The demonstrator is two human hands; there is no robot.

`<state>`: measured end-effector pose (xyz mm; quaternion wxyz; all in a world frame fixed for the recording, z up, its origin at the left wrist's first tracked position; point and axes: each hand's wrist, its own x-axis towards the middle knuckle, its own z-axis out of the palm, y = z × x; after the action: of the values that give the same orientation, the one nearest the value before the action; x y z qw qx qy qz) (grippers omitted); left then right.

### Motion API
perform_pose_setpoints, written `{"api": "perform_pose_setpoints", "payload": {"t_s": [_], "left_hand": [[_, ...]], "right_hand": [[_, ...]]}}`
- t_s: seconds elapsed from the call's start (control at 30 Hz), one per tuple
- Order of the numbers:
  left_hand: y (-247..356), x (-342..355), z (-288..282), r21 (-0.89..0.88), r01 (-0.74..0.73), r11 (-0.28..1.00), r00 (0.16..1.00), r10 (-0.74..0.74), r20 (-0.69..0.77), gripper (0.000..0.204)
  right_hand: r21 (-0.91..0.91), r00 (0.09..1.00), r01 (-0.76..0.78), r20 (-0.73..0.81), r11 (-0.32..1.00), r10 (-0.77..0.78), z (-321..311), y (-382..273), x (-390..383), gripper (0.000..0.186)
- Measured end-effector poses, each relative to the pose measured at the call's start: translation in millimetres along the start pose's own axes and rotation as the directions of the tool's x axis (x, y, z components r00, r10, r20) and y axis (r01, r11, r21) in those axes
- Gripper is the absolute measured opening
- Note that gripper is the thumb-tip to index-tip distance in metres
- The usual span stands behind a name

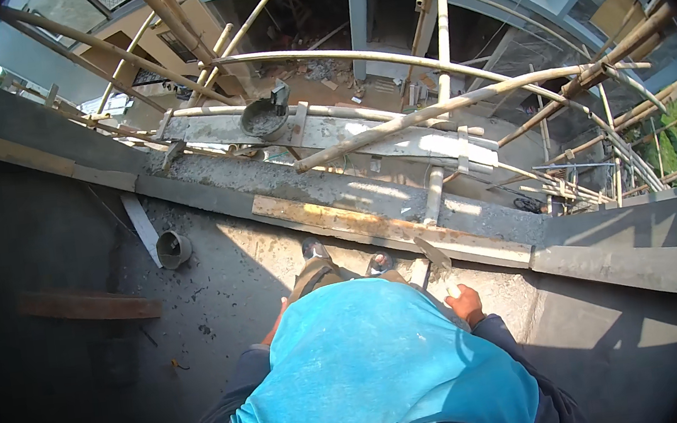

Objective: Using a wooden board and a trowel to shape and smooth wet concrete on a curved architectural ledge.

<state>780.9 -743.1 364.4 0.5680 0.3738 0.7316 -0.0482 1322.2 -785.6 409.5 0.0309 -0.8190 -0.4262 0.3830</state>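
Observation:
My right hand (pixel 467 305) is closed around the pale handle of a trowel (pixel 433 252). The blade points up and away from me, close to the near side of a low ledge. My left hand (pixel 274 322) hangs at my left side, mostly hidden by my blue shirt, so its fingers do not show. Along the ledge's near edge runs a long wooden board (pixel 382 225), worn and smeared with mortar. Behind it, the ledge top (pixel 302 184) is rough, grey and partly wet-looking.
Beyond the ledge stands bamboo scaffolding (pixel 396 128) with a plank (pixel 346 133) bearing a mortar bucket (pixel 265 121). Another bucket (pixel 173 249) sits on the floor at left, beside a white strip (pixel 140 226). A brown timber (pixel 90 305) lies further left. Past the scaffold is a drop.

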Motion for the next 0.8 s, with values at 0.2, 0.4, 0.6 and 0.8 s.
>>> {"api": "perform_pose_setpoints", "payload": {"t_s": [0.2,0.4,0.6,0.8], "left_hand": [[52,37,-26,0.221,-0.104,0.97,0.995,0.098,0.037,0.065],[92,38,-51,0.358,-0.066,0.932,0.98,0.128,-0.154,0.064],[141,16,-54,0.233,-0.066,0.97,0.943,0.137,-0.304,0.042],[146,-27,-50,0.254,-0.05,0.966,0.931,0.137,-0.339,0.054]], "right_hand": [[0.399,0.932,0.093,-0.356,0.912,0.061,6,4,-33,0.034],[0.342,0.936,-0.136,-0.262,0.93,0.233,20,28,-26,0.042],[0.273,0.954,-0.191,-0.173,0.943,0.243,54,75,-19,0.047],[0.293,0.965,-0.262,0.089,0.919,0.247,63,96,-3,0.046]]}}
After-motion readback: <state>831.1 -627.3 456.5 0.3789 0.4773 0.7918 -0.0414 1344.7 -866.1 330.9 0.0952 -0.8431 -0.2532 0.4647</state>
